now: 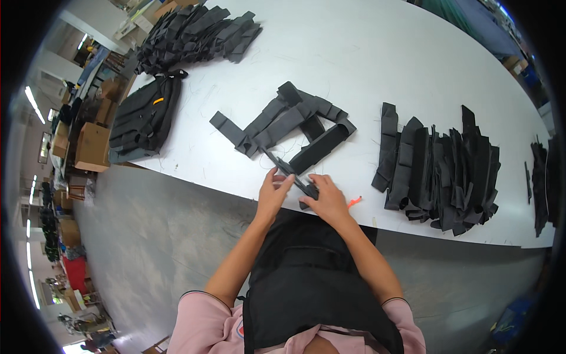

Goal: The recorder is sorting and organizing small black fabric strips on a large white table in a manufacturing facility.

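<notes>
At the front edge of the white table, both my hands are on one dark fabric strip (288,167), which is folded and seen nearly edge-on. The fingers of my left hand (274,192) pinch it along its left side. My right hand (326,197) grips its near end, thumb and fingers closed round it. Just beyond my hands lies a loose tangle of black fabric strips (283,121), joined or overlapping in a crooked chain. An orange-red tool or tag (355,202) pokes out beside my right hand; the rest of it is hidden.
A stack of black strips (436,171) lies to the right, with more dark pieces (539,189) at the far right edge. A black backpack (147,118) rests at the left edge, below a heap of dark strips (194,38). Cardboard boxes (92,146) stand beyond the table.
</notes>
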Demonstrator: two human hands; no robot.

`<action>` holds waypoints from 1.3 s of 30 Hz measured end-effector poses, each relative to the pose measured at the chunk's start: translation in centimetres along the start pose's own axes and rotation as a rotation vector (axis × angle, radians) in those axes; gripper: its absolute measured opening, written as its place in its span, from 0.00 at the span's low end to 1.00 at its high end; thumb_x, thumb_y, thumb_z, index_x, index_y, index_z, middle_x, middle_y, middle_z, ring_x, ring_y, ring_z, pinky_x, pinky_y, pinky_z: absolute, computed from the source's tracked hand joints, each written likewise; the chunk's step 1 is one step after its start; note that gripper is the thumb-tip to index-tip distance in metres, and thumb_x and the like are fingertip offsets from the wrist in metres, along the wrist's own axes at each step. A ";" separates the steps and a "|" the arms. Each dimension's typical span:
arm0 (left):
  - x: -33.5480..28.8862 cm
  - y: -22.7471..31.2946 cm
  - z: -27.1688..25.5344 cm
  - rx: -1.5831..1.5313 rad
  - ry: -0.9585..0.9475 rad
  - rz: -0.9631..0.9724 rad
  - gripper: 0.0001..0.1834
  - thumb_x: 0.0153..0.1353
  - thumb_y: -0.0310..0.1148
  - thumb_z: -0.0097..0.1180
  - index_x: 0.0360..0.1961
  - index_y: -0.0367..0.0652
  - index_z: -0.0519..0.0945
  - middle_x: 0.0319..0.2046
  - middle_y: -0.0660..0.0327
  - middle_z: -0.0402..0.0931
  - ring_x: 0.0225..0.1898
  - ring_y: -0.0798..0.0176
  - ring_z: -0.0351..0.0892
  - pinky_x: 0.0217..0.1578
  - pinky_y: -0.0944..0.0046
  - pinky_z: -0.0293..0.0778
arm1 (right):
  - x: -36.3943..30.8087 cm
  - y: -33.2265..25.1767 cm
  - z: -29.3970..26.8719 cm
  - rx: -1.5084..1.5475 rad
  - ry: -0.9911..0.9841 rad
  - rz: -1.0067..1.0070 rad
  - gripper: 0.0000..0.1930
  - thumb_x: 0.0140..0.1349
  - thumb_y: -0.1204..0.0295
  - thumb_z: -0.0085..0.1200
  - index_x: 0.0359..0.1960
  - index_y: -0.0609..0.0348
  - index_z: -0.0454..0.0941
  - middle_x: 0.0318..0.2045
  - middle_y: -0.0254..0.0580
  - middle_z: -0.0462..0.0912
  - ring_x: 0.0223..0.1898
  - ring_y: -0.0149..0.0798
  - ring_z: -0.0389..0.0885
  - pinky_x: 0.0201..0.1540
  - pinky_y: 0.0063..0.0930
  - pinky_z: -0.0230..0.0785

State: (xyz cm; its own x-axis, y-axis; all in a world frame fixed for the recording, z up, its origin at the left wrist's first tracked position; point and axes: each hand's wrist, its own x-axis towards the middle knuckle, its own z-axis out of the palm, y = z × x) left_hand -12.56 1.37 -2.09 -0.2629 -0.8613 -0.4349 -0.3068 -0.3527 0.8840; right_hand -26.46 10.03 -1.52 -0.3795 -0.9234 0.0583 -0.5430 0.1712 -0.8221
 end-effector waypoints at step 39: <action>-2.1 -0.8 -8.1 -0.371 0.233 -0.046 0.23 0.49 0.28 0.59 0.48 0.38 0.68 0.30 0.64 0.69 0.29 0.70 0.68 0.31 0.70 0.66 | 0.8 -5.2 6.0 -0.309 -0.171 -0.533 0.10 0.46 0.79 0.52 0.32 0.57 0.71 0.29 0.37 0.69 0.24 0.40 0.74 0.29 0.30 0.65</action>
State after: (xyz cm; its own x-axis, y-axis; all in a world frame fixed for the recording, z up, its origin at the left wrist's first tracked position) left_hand -4.31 0.51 -0.49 -0.0303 -0.8862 -0.4623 0.0476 -0.4633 0.8849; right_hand -19.41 6.35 -0.56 0.1134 -0.9468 0.3013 -0.8251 -0.2587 -0.5023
